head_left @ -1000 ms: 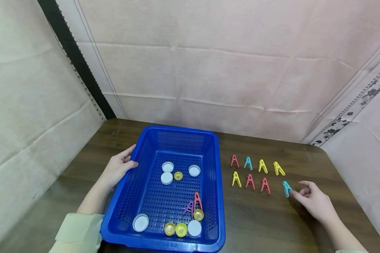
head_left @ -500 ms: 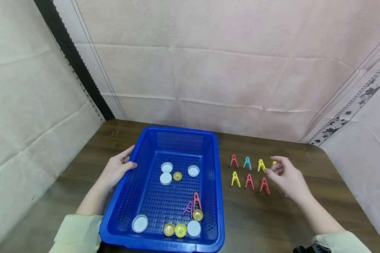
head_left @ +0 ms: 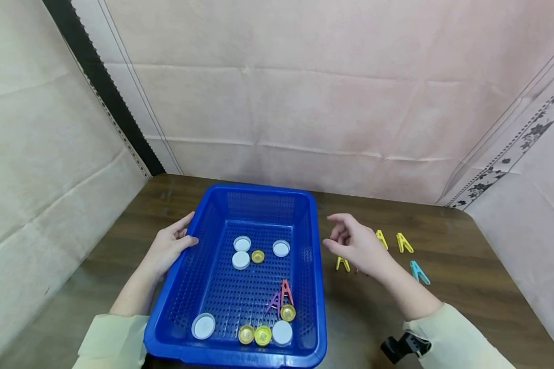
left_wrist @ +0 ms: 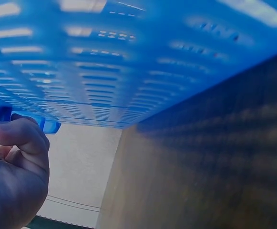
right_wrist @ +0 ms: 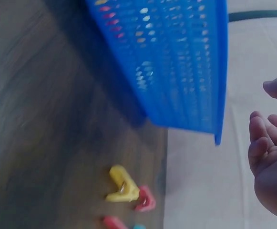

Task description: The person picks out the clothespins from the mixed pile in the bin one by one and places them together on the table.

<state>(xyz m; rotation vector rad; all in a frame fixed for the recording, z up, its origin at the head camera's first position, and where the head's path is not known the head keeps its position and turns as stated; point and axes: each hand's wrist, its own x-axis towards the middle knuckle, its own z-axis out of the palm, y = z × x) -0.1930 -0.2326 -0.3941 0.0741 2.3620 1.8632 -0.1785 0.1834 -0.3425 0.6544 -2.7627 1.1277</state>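
A blue plastic basket (head_left: 258,357) stands on the table, and my left hand (head_left: 168,249) grips its left rim, thumb over the edge. In the left wrist view the fingers curl at the rim beside the slotted wall (left_wrist: 100,81). My right hand (head_left: 357,246) is held beside the basket's right rim, thumb and fingers apart, holding nothing. It hides part of two rows of clothespins; a blue clothespin (head_left: 419,272) and yellow clothespins (head_left: 404,243) show to its right. The right wrist view shows a yellow clothespin (right_wrist: 123,187) near a red clothespin (right_wrist: 146,199).
Inside the basket lie several white caps (head_left: 240,260), several yellow caps (head_left: 262,335), a red clothespin (head_left: 286,292) and a purple clothespin (head_left: 273,303). Pale cloth (head_left: 304,102) hangs behind the wooden table (head_left: 355,328) and at both sides.
My right hand has left the blue clothespin at the right and moved left across the rows to the basket's right rim. My left hand has kept its grip on the basket.
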